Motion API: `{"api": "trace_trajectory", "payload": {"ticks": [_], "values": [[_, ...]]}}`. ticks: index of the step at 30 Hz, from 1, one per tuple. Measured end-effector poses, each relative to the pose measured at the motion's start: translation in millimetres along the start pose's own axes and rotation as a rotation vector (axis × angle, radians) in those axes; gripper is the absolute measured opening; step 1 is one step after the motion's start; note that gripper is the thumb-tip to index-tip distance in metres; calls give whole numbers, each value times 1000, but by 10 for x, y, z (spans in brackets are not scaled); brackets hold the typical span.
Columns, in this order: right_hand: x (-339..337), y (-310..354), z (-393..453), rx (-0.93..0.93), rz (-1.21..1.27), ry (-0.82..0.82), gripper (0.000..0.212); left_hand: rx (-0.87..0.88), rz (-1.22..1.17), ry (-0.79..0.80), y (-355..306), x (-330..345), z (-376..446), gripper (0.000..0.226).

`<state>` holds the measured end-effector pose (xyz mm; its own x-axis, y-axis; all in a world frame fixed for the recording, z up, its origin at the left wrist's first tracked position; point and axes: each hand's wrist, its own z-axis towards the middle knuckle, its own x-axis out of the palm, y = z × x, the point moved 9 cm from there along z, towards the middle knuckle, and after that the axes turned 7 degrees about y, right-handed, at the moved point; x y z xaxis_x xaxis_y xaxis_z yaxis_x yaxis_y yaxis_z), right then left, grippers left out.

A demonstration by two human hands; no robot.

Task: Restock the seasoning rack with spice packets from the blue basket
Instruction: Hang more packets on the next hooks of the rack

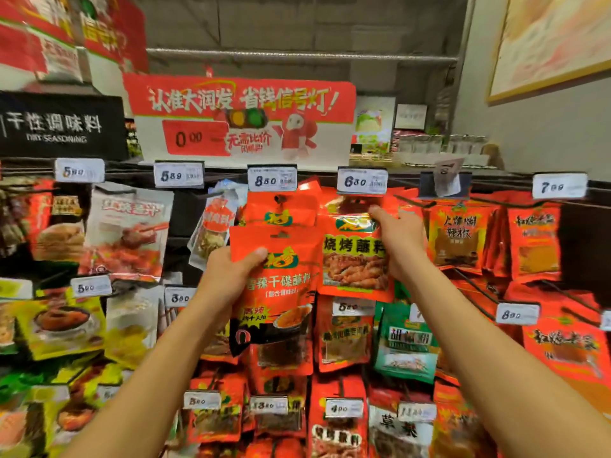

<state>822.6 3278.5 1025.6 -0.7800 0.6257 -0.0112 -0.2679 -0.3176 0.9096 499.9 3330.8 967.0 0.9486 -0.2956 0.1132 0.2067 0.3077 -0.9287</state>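
My left hand (228,276) grips a red spice packet (277,292) with a black lower part by its left edge, holding it up in front of the seasoning rack (429,190). Just above it hangs another red packet (281,209) on the hook under the 8.50 tag. My right hand (400,239) holds the right side of a red barbecue-dip packet (353,256), with its index finger stretched to the packet's top by the hook under the 6.80 tag (362,181). The blue basket is out of view.
Rows of hanging packets fill the rack on all sides, with white price tags (178,175) on the hook ends. A red promotional sign (241,117) stands above the rack. A grey wall (529,120) lies to the right.
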Motion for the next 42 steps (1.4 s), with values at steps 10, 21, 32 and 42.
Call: {"api": "trace_trajectory", "payload": {"ticks": [10, 21, 32, 42], "values": [[108, -78, 116, 68, 96, -7, 18, 7, -45, 11, 9, 23, 57, 10], [136, -354, 381, 179, -138, 14, 52, 37, -33, -17, -59, 2, 151, 21], [-97, -20, 181, -41, -348, -89, 44, 37, 20, -140, -302, -18, 723, 15], [628, 257, -295, -346, -396, 197, 9, -16, 100, -134, -174, -55, 987, 21]]}}
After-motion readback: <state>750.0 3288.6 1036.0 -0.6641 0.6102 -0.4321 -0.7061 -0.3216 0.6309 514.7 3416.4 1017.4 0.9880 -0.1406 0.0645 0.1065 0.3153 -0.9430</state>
